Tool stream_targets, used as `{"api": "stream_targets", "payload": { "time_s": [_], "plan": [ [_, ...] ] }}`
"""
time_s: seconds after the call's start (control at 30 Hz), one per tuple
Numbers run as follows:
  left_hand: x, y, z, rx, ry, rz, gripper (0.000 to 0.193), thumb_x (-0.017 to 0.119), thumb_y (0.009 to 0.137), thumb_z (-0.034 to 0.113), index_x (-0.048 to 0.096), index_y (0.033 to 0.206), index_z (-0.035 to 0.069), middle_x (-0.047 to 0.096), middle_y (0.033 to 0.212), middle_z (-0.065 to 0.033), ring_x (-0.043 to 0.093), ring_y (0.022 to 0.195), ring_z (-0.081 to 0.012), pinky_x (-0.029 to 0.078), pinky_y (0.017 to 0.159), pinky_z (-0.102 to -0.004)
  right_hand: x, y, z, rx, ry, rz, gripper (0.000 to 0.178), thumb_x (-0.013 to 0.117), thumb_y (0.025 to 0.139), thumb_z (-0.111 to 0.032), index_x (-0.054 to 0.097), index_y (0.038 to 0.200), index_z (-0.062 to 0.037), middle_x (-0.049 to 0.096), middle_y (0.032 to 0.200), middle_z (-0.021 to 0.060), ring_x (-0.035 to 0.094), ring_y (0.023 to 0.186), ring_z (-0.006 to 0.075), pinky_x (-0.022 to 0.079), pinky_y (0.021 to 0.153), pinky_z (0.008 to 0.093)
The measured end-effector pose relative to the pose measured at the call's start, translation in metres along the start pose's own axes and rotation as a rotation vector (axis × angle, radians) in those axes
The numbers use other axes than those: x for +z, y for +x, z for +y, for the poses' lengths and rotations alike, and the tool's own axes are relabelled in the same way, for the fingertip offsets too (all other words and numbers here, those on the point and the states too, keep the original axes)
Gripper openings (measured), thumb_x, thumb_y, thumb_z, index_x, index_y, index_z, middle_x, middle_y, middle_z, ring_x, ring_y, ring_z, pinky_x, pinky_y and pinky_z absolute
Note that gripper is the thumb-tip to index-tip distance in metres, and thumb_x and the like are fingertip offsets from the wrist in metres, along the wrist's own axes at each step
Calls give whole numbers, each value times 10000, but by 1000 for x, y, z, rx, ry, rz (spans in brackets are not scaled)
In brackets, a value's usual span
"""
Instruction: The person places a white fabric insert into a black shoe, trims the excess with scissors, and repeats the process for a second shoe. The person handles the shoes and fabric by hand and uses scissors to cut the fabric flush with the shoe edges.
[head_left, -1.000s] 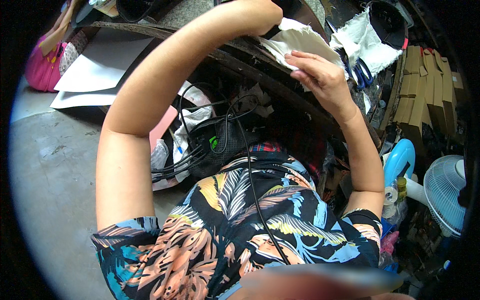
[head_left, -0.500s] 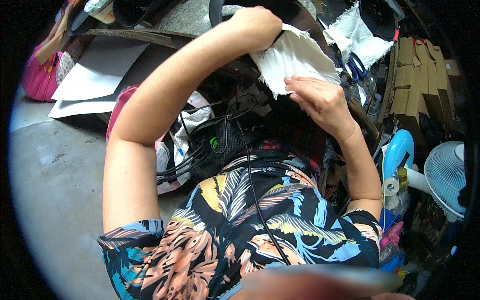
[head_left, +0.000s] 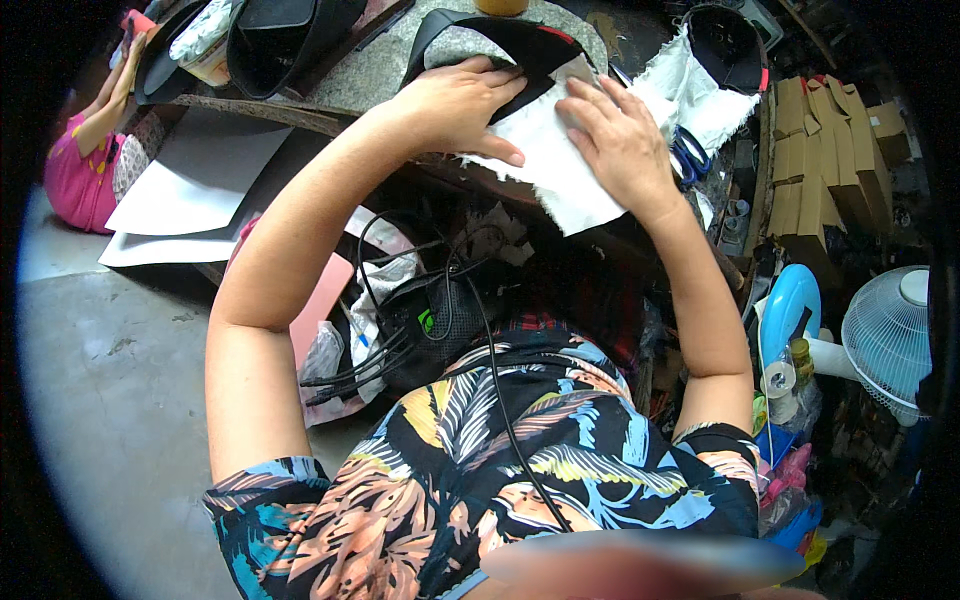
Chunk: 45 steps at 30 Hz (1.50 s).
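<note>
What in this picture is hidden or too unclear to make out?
Head view only:
- Black curved piece: mostly covered by the frayed white cloth and left hand.
- Cloth under the right hand: hidden by the palm.
- Bottom edge: blurred patch.
- White fan: cut off by the dark rim.

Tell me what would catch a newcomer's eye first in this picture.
First, the two hands at top centre: the left hand and right hand press flat on a frayed white cloth that hangs over the bench edge. Below them a leaf-print shirt fills the lower middle. A white fan stands at the right edge.
</note>
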<state>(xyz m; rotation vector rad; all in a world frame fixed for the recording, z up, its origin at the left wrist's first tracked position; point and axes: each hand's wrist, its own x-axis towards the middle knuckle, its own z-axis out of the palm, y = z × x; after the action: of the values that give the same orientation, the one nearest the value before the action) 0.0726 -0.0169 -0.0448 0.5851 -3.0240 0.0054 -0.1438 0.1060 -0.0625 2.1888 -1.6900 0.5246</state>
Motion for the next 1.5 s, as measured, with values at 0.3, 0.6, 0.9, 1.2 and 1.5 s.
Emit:
{"api": "stream_targets", "payload": {
  "time_s": [0.3, 0.6, 0.9, 1.2, 1.5],
  "plan": [
    [0, -2, 14, 214, -137, 144, 663, 746, 764, 254, 560, 1352, 8, 561, 1379, -223, 529, 1266, -377, 447, 1086, -418, 2, 5, 7, 275, 519, 98, 611, 710, 910, -217, 430, 1450, -156, 566, 1323, 175, 561, 1242, 306, 490, 980, 387],
    [-10, -6, 33, 381, -297, 53, 502, 660, 792, 17, 648, 1281, 129, 538, 1414, -180, 535, 1307, -357, 517, 1028, -423, 31, 36, 26, 623, 1108, 39, 387, 554, 1001, -54, 506, 1384, -35, 686, 1044, 49, 635, 872, 78, 515, 752, 219],
    [9, 25, 13, -180, -337, 277, 503, 741, 869, 269, 601, 1255, -21, 628, 1147, -200, 675, 1043, -331, 541, 900, -405, 19, 36, 13, 432, 798, -43, 466, 622, 938, -67, 493, 1386, -52, 650, 1053, 44, 621, 852, 94, 517, 756, 255],
    [22, 30, 16, -224, -309, 244, 666, 790, 822, 367, 568, 1335, 5, 585, 1238, -204, 664, 1061, -351, 544, 910, -411, 1, 20, 20, 117, 82, 68, 209, 820, 790, -232, 740, 969, -159, 638, 1078, 22, 663, 972, 214, 556, 734, 340],
    [24, 19, 17, -263, -442, 496, 583, 824, 780, 338, 597, 1202, 7, 600, 1145, -181, 642, 1020, -345, 531, 873, -414, -9, 49, 11, -299, 193, 240, 135, 753, 794, -87, 670, 898, -107, 694, 861, 21, 668, 791, 214, 541, 673, 323]
  ]
}}
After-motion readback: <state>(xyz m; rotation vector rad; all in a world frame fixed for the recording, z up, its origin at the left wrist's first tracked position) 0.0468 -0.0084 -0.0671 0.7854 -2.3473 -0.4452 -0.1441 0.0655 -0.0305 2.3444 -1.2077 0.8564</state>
